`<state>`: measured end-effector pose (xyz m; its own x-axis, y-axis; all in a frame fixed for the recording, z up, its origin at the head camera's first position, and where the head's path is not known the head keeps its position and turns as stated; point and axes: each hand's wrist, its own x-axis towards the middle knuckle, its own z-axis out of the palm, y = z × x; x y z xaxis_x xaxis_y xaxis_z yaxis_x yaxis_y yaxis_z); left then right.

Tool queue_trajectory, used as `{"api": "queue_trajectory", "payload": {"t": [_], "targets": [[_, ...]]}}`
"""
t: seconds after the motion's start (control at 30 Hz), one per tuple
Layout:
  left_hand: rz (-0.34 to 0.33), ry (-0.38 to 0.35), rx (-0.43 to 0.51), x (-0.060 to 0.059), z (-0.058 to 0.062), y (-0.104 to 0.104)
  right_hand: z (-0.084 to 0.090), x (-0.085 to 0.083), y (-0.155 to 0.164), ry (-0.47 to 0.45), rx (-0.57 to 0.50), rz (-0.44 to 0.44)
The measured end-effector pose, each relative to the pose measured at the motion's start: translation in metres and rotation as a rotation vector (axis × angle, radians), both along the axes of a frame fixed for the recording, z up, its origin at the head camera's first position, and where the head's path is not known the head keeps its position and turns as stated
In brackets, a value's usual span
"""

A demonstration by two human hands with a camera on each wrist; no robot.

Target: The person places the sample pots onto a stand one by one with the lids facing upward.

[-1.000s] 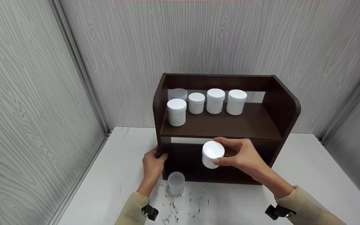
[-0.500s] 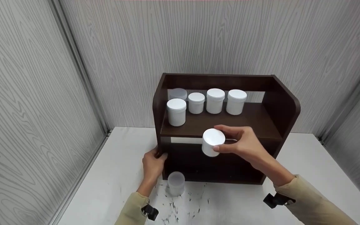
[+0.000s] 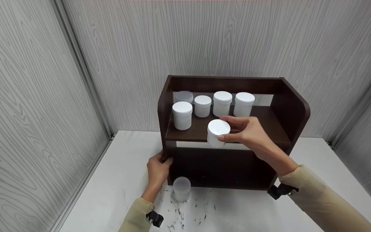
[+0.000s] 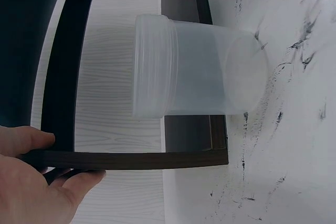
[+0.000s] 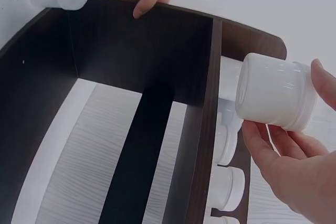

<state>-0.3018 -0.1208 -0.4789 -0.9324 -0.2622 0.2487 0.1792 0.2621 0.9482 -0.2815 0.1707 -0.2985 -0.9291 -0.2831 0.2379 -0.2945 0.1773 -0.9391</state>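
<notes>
A dark brown two-level shelf (image 3: 278, 96) stands on a white table. My right hand (image 3: 245, 132) grips a white lidded jar (image 3: 217, 132) by its sides, at the front edge of the upper board; the same white jar (image 5: 275, 98) shows in the right wrist view beside the board's edge. My left hand (image 3: 158, 169) grips the shelf's left side panel near its base, thumb and fingers (image 4: 31, 140) around the panel edge. A translucent lidless jar (image 3: 181, 189) stands on the table just right of that hand.
Several white lidded jars (image 3: 222, 103) stand along the back of the upper board, with one more (image 3: 182, 115) in front at the left. The right half of the upper board (image 3: 269, 124) is bare. Black scuff marks (image 3: 185, 214) cover the table (image 3: 317, 167); grey panels wall it in.
My right hand has lifted the white jar from in front of the lower opening up to the front edge of the upper board. My left hand has stayed on the side panel.
</notes>
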Motion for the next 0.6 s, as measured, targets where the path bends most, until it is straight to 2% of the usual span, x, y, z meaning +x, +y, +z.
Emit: {"api": "queue_trajectory", "payload": {"t": [0.2, 0.37, 0.6], "targets": [[-0.017, 0.018, -0.011, 0.0, 0.0, -0.001, 0.005, -0.014, -0.006, -0.013, -0.017, -0.009], [-0.033, 0.019, -0.008, -0.001, 0.0, -0.001, 0.004, -0.029, -0.009, -0.015, 0.024, -0.053], [-0.022, 0.026, -0.014, -0.001, 0.0, 0.0, 0.004, -0.046, -0.014, -0.033, 0.04, -0.084]]}}
